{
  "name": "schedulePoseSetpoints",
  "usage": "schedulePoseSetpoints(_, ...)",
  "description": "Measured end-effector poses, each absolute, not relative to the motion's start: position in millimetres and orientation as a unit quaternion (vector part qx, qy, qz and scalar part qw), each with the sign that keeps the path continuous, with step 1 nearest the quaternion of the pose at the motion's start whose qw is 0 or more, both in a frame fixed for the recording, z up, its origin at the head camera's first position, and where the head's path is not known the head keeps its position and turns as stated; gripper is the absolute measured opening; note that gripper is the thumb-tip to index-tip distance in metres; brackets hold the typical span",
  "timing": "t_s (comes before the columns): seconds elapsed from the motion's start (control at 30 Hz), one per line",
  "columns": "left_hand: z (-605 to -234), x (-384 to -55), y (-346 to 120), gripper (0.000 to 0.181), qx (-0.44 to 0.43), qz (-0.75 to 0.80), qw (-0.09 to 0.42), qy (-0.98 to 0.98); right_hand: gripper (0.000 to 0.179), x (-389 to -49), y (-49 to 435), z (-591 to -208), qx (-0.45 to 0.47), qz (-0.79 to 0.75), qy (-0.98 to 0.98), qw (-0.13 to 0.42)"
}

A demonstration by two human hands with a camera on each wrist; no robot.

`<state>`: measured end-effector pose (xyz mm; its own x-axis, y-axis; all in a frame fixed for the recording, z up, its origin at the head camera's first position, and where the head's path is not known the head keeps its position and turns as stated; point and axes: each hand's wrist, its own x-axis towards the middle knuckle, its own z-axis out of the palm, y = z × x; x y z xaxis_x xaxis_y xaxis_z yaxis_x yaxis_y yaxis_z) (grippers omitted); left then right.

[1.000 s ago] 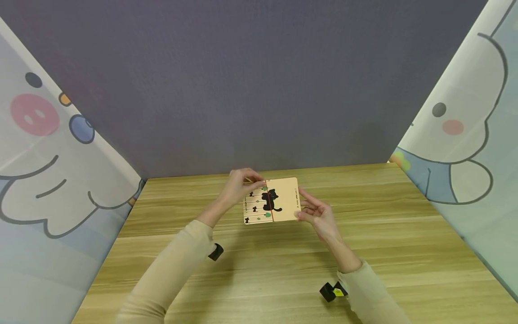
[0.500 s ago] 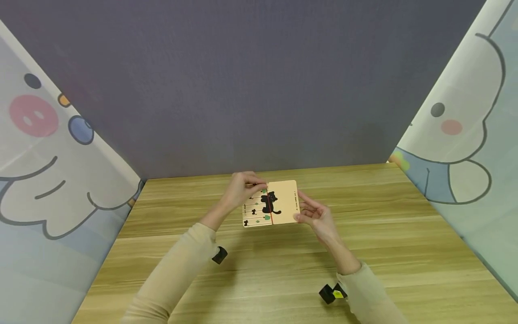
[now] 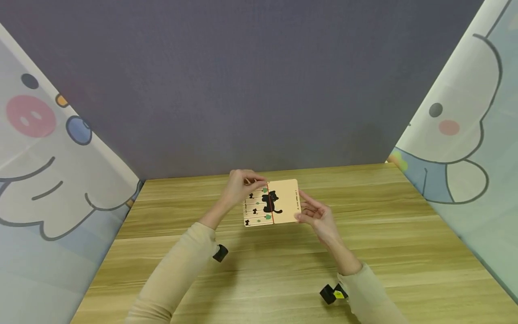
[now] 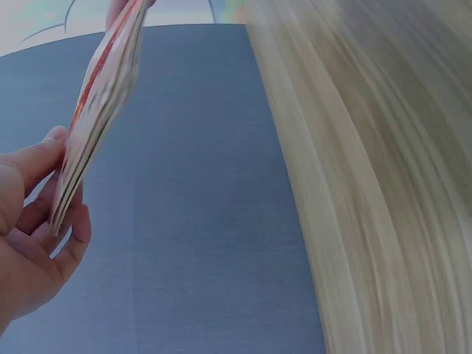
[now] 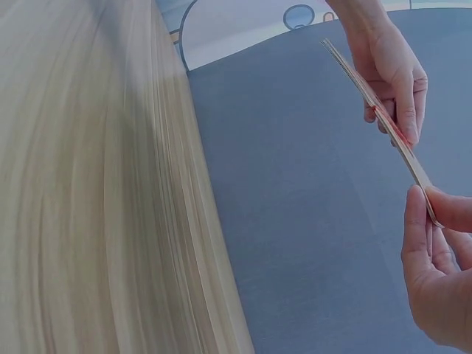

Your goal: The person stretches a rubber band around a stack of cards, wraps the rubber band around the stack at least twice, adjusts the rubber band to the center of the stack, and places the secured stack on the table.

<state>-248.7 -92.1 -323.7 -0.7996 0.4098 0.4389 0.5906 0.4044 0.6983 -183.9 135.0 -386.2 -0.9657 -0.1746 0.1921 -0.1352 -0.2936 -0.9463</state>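
Note:
A small notebook [image 3: 286, 202] with a cream cover, a black cat picture and a striped panel is held up over the table. A red elastic band [image 3: 271, 212] runs across its cover. My left hand [image 3: 238, 190] pinches the far edge beside the band, covering a corner of the striped panel. At the right end, my right hand [image 3: 322, 221] grips the notebook with the thumb on top and fingers behind. In the left wrist view the notebook [image 4: 107, 81] appears edge-on, showing its page layers. Edge-on too in the right wrist view, the notebook [image 5: 380, 107] spans both hands.
A wood-grain table [image 3: 275, 279] lies beneath the hands. Behind it rises a grey panel [image 3: 259, 90], with cartoon-printed curtains [image 3: 453, 180] on both sides. Black wrist mounts [image 3: 328, 294] stick out from the sleeves.
The notebook dips slightly, then comes back up a little, ending nearly where it was. Both hands keep their hold, and the head view shifts slightly.

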Motion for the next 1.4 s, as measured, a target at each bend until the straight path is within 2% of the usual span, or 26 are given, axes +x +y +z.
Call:
schedulePoseSetpoints(0.5, -327.5, -249.9, -95.2, 0.012, -0.277, -0.495, 0.017, -0.824, 0.062, -182.7, 132.7, -388.9, -0.132, -0.794, 0.593, 0.012)
schedulePoseSetpoints(0.67, -328.2, -249.0, -94.3, 0.011, -0.27, -0.502, 0.007, -0.821, 0.062, -182.5, 131.2, -388.6, -0.148, -0.795, 0.588, 0.009)
schedulePoseSetpoints(0.97, -323.4, -249.9, -94.4, 0.011, -0.287, -0.493, 0.078, -0.817, 0.059, -184.9, 132.6, -389.3, -0.166, -0.794, 0.584, -0.006)
schedulePoseSetpoints(1.4, -315.2, -234.7, -100.5, 0.013, -0.226, -0.553, 0.161, -0.786, 0.061, -183.4, 137.1, -387.3, -0.14, -0.804, 0.577, -0.006)
